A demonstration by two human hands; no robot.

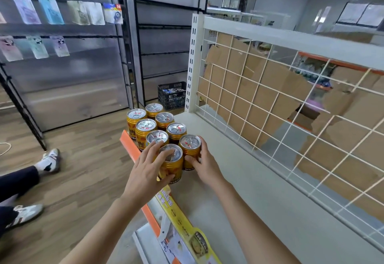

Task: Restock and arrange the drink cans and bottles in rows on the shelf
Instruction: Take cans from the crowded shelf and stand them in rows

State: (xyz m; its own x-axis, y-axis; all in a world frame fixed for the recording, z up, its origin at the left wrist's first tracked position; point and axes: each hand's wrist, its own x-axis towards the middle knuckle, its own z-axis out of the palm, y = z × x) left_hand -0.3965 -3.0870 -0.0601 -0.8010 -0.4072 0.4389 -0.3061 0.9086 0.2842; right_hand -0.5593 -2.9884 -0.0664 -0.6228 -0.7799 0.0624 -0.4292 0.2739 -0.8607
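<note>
Eight gold cans [145, 126] stand upright at the far left end of the white shelf [239, 191], packed in two rows of four that touch each other. The rows' long axis runs straight away from the person, along the shelf's length toward the corner post [192, 62]. One row sits by the orange strip [128, 145] at the front edge and the other stands just behind it, toward the wire grid [253, 149].

Both hands are at the near end of this block. The left hand [147, 166] grasps the front can [170, 160], with its fingers spread over the lid and its thumb down the side. The right hand [202, 164] wraps the back can [190, 145] from the right, its fingers curled around the wall. The two cans stand side by side, touching or nearly so, each closing its own row.

Each hand is therefore nearest its own row, left to front and right to back. The likely job is to square these two against the cans ahead, which would mean a short push along the row axis, away from the body. Bare shelf lies toward the person, so the rows would grow that way.
</note>
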